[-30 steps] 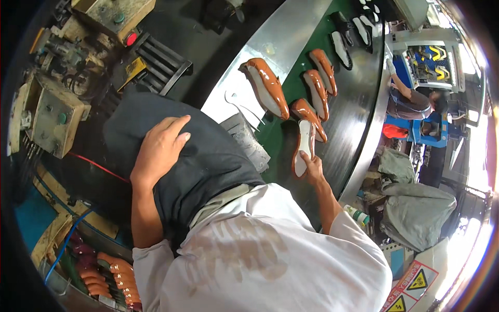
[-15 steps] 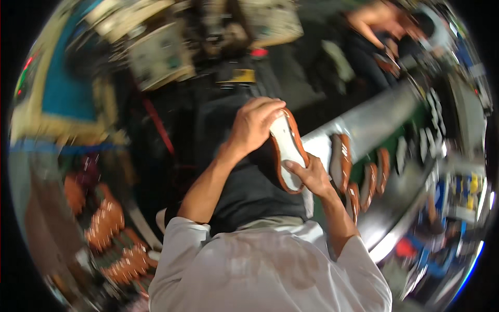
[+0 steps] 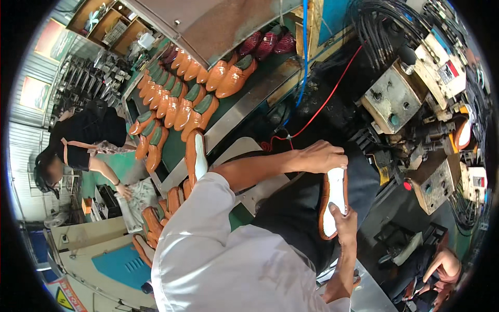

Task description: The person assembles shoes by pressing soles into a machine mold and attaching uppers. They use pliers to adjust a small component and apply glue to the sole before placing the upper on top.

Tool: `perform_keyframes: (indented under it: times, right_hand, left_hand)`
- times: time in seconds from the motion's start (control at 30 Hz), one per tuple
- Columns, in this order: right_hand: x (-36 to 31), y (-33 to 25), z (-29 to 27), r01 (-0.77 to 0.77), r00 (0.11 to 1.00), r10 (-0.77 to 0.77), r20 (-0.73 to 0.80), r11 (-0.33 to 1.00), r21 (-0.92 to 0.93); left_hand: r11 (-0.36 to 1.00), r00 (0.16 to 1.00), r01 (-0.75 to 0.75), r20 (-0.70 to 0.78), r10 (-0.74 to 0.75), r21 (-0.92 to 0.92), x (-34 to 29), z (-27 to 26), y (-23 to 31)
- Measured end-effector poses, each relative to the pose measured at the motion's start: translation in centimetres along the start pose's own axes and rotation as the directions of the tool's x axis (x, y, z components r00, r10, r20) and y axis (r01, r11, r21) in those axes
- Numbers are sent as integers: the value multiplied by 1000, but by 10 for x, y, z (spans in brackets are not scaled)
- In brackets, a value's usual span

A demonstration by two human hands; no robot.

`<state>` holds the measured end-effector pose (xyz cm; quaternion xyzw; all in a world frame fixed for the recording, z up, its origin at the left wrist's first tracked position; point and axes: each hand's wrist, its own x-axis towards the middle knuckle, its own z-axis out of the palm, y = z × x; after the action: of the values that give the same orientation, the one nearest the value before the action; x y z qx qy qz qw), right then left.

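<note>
A brown shoe [image 3: 338,193], white underside showing, is best steadied by left hand [image 3: 323,157] and right hand [image 3: 345,224] gripping opposite ends.

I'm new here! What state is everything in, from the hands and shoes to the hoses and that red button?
Left hand: curled over one end of the held shoe
Right hand: gripping its other end, thumb on top
Held shoe: white underside facing up
Orange shoes: upright, in rows
Dark red shoes: lined up, partly hidden
Blue hose: hanging
Red hose: slack, curving
Red button: pressed or not, can't tell
</note>
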<state>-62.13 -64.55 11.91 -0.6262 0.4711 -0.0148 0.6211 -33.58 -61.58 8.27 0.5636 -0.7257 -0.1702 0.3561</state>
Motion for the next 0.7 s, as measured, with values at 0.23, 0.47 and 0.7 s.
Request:
perform_keyframes:
  times: [0.23, 0.47, 0.7]
  right_hand:
    - [7, 19, 1, 24, 997, -25, -68, 1000, -2]
    - [-9, 15, 3, -76, 987, 81, -136, 996, 45]
    - [-45, 28, -8, -66, 985, 84, -150, 990, 125]
  left_hand:
    - [1000, 996, 11, 84, -10, -6, 14, 5, -10]
    - [975, 960, 220, 173, -220, 22, 27, 6, 10]
    - [850, 978, 209, 101, -183, -483, 54, 46, 38]
